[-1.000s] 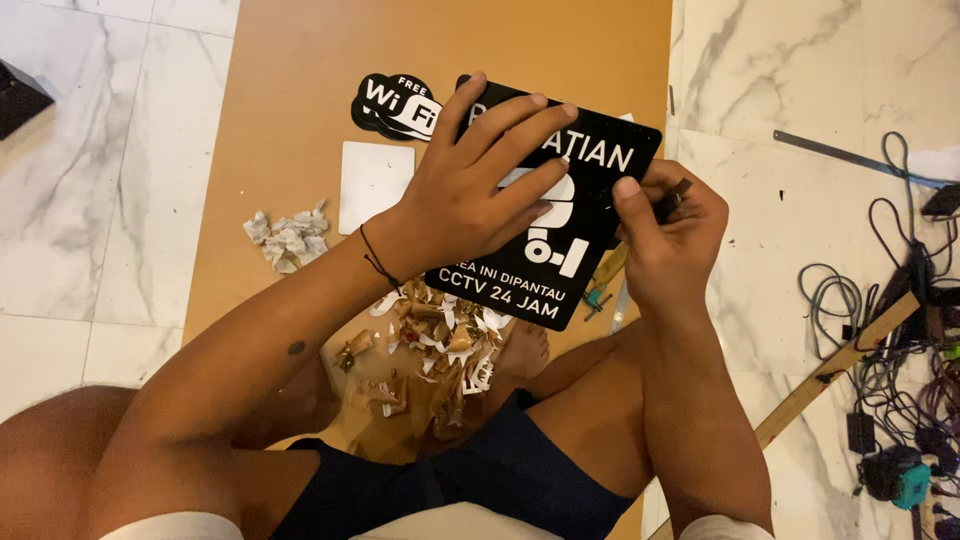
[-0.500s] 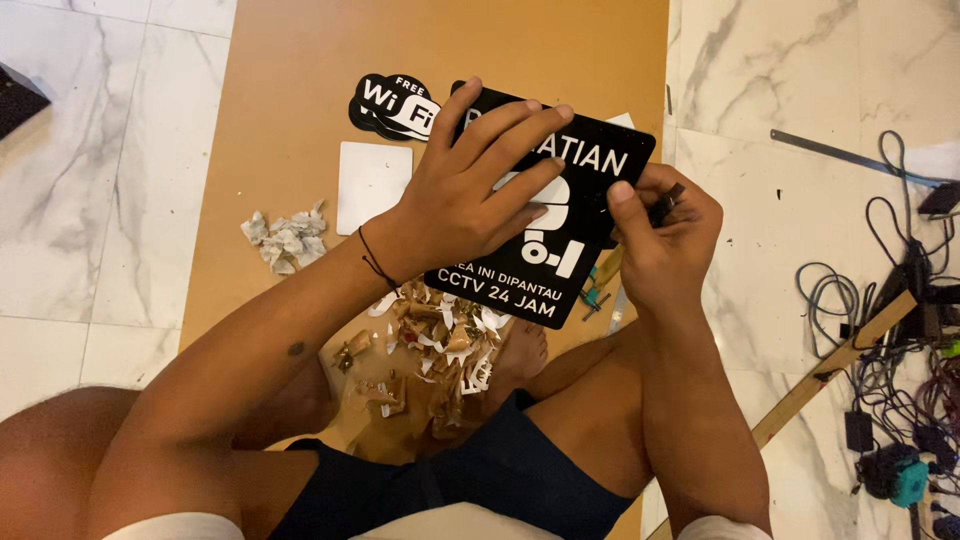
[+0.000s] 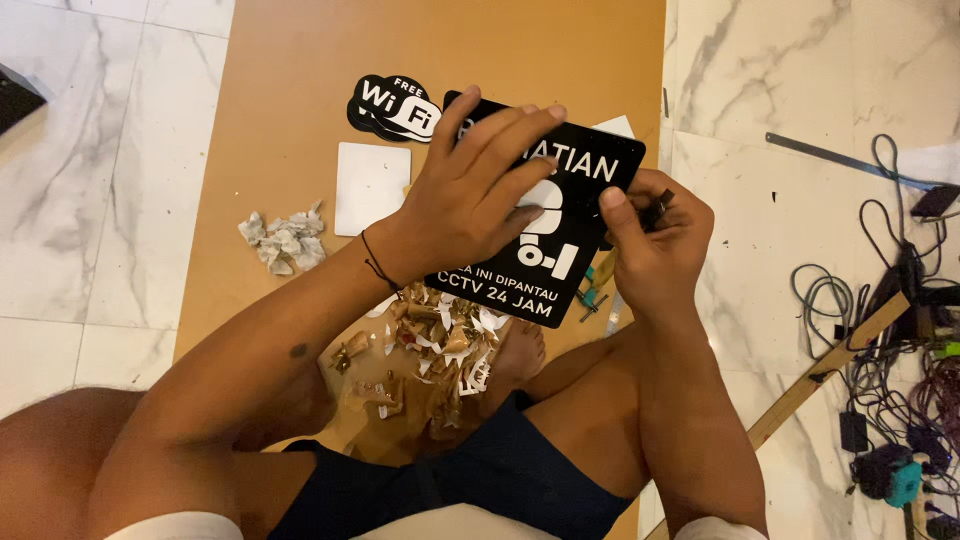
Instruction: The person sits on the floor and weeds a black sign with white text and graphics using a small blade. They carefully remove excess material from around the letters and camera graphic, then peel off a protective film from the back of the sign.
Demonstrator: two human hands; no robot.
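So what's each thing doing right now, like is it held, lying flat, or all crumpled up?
Black sign: tilted, held off the board.
Left hand: fingers spread across the sign's face.
Right hand: at the sign's right edge, gripping a small dark tool.
White square plate: lying flat.
Oval black stickers: stacked, flat.
White paper wad: crumpled.
Peeled scraps: piled loose.
Cables: tangled on the floor.

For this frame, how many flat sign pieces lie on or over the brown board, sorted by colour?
Black sign pieces: 2, the rectangular black sign with white print under the left hand, and the black oval-shaped sign stack.
White pieces: 1, the blank white square plate.
Total: 3
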